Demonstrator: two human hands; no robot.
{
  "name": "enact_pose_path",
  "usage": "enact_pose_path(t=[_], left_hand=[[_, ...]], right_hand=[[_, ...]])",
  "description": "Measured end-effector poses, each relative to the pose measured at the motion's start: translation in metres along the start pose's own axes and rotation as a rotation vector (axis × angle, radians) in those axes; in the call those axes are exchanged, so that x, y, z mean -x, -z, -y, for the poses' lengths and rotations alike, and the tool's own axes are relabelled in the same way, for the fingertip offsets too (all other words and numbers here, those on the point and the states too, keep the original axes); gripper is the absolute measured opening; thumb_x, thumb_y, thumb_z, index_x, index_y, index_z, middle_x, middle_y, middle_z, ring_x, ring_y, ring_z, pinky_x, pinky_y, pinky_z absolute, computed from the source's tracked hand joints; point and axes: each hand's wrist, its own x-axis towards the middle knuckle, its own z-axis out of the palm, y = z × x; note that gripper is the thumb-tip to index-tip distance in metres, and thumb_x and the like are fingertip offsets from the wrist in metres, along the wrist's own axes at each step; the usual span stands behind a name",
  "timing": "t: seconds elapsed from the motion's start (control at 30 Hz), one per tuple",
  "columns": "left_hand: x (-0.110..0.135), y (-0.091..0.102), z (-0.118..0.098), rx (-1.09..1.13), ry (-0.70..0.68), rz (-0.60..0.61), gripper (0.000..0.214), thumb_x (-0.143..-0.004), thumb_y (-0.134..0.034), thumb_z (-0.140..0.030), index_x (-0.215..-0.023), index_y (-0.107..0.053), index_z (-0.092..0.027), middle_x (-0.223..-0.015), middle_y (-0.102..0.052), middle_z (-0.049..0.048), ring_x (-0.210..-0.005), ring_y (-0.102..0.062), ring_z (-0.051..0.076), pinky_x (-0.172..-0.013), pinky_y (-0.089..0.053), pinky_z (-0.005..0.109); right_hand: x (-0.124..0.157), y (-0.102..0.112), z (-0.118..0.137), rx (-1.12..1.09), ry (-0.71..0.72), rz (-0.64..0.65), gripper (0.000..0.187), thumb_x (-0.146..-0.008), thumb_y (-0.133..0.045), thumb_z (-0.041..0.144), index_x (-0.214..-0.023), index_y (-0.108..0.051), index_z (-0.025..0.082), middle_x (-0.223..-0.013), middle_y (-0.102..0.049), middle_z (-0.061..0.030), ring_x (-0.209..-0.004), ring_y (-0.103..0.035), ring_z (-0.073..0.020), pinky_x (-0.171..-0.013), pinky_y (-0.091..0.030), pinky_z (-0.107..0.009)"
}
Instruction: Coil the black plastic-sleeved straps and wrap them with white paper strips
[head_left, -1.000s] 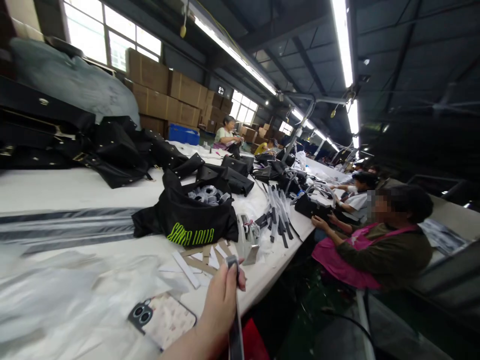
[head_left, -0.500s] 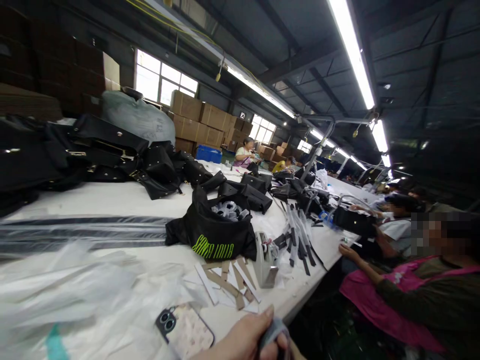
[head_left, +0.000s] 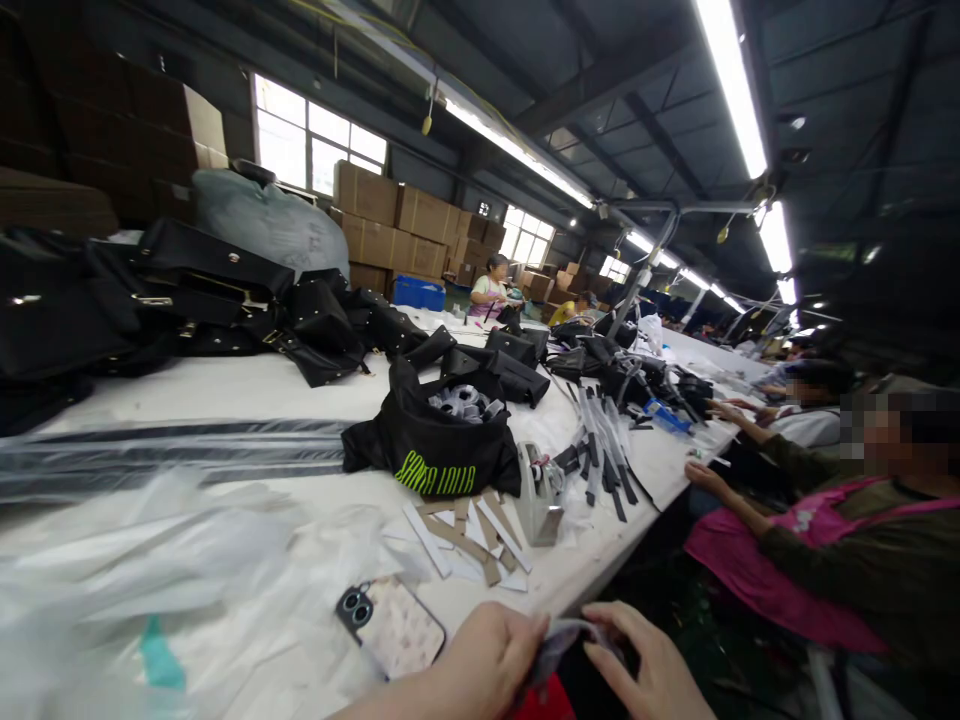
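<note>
At the bottom edge, my left hand pinches a small greyish loop of strip wrapped in clear plastic. My right hand is curled at the loop's other end, thumb and fingers on either side of it. The loop's lower part is cut off by the frame, and its exact kind cannot be made out. Left of my hands a phone in a patterned case lies on the white table. Farther in stands a black cloth bag with green lettering, holding several similar plastic-wrapped coils.
A tape dispenser and cardboard strips lie near the table edge. Black handbags are piled at left, beside plastic sheeting. Loose dark strips lie farther along. A co-worker in a pink apron sits at right.
My right hand has come up into clear view at the loop's right end. My left hand still holds the loop. The co-worker's hands beyond have moved and the black bag they held is lower.
</note>
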Motion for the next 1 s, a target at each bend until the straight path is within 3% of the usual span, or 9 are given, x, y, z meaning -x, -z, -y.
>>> enact_pose_path(t=[0.07, 0.2, 0.37, 0.47, 0.57, 0.67, 0.77, 0.87, 1.0], left_hand=[[-0.003, 0.002, -0.013, 0.346, 0.179, 0.004, 0.077, -0.08, -0.019, -0.081, -0.055, -0.055, -0.018, -0.033, -0.032, -0.0054, -0.033, -0.029, 0.011, -0.041, -0.032, 0.025], [-0.009, 0.029, -0.034, 0.823, 0.324, -0.125, 0.063, -0.086, -0.039, -0.067, -0.064, -0.061, -0.013, -0.031, -0.028, -0.0096, -0.029, -0.024, 0.007, -0.038, -0.034, 0.02], [-0.032, 0.079, -0.046, 1.197, 0.144, -0.285, 0.052, -0.101, -0.026, -0.037, -0.077, -0.062, -0.008, -0.047, -0.038, -0.0073, -0.038, -0.035, 0.004, -0.052, -0.043, 0.018], [-0.049, 0.092, -0.037, 1.006, -0.115, -0.552, 0.044, -0.101, -0.027, -0.034, -0.091, -0.061, -0.01, -0.062, -0.052, -0.0014, -0.054, -0.052, 0.008, -0.07, -0.049, 0.025], [-0.055, 0.083, -0.015, 0.287, -0.33, -0.842, 0.03, -0.096, -0.041, -0.039, -0.1, -0.058, -0.014, -0.082, -0.062, 0.0057, -0.077, -0.06, 0.018, -0.081, -0.046, 0.034], [-0.049, 0.064, 0.003, -0.461, -0.267, -0.605, 0.037, -0.087, -0.05, -0.049, -0.086, -0.06, -0.014, -0.08, -0.063, 0.0116, -0.083, -0.061, 0.028, -0.078, -0.044, 0.038], [-0.038, 0.052, 0.002, -0.672, -0.115, -0.188, 0.044, -0.088, -0.042, -0.053, -0.072, -0.061, -0.017, -0.062, -0.061, 0.0075, -0.064, -0.06, 0.025, -0.063, -0.043, 0.033], [-0.03, 0.055, -0.008, -0.348, 0.093, 0.004, 0.057, -0.091, -0.032, -0.058, -0.065, -0.062, -0.018, -0.048, -0.055, 0.0019, -0.045, -0.052, 0.016, -0.048, -0.039, 0.025], [-0.028, 0.071, -0.011, 0.314, 0.26, 0.072, 0.059, -0.089, -0.038, -0.062, -0.065, -0.063, -0.015, -0.033, -0.038, -0.0043, -0.029, -0.035, 0.01, -0.038, -0.036, 0.022]], right_hand=[[-0.006, -0.005, -0.001, 0.018, 0.006, -0.031, 0.04, -0.084, -0.058, 0.048, -0.111, -0.066, 0.02, -0.111, -0.066, -0.0109, -0.103, -0.06, -0.0257, -0.094, -0.047, -0.035], [-0.01, -0.024, 0.003, -0.203, -0.005, 0.106, 0.038, -0.086, -0.057, 0.041, -0.115, -0.063, 0.017, -0.106, -0.067, -0.0094, -0.099, -0.061, -0.0247, -0.092, -0.047, -0.037], [-0.024, -0.039, -0.003, -0.303, -0.145, 0.132, 0.037, -0.084, -0.061, 0.041, -0.11, -0.062, 0.015, -0.078, -0.062, -0.001, -0.069, -0.055, -0.0133, -0.069, -0.046, -0.027], [-0.026, -0.044, 0.007, -0.461, -0.151, 0.394, 0.04, -0.089, -0.053, 0.047, -0.104, -0.064, 0.011, -0.055, -0.046, 0.0061, -0.053, -0.043, -0.0087, -0.057, -0.039, -0.022], [-0.027, -0.04, 0.033, -0.771, -0.069, 0.673, 0.043, -0.091, -0.05, 0.05, -0.096, -0.065, 0.01, -0.049, -0.041, 0.0076, -0.049, -0.042, -0.0081, -0.057, -0.04, -0.023], [-0.033, -0.024, 0.045, -1.095, 0.011, 0.588, 0.038, -0.091, -0.052, 0.049, -0.09, -0.064, 0.012, -0.044, -0.037, 0.0103, -0.039, -0.036, -0.006, -0.056, -0.044, -0.024], [-0.045, -0.007, 0.028, -1.19, -0.007, 0.388, 0.034, -0.09, -0.055, 0.046, -0.082, -0.064, 0.014, -0.041, -0.037, 0.0115, -0.033, -0.031, -0.0039, -0.056, -0.045, -0.023], [-0.056, -0.001, 0.0, -0.969, -0.142, 0.338, 0.036, -0.084, -0.062, 0.047, -0.083, -0.066, 0.011, -0.053, -0.057, 0.0036, -0.044, -0.049, -0.0067, -0.057, -0.045, -0.022], [-0.06, -0.007, -0.024, -0.683, -0.246, 0.396, 0.046, -0.082, -0.063, 0.052, -0.093, -0.068, 0.008, -0.076, -0.068, -0.0051, -0.069, -0.061, -0.0124, -0.072, -0.048, -0.026]])
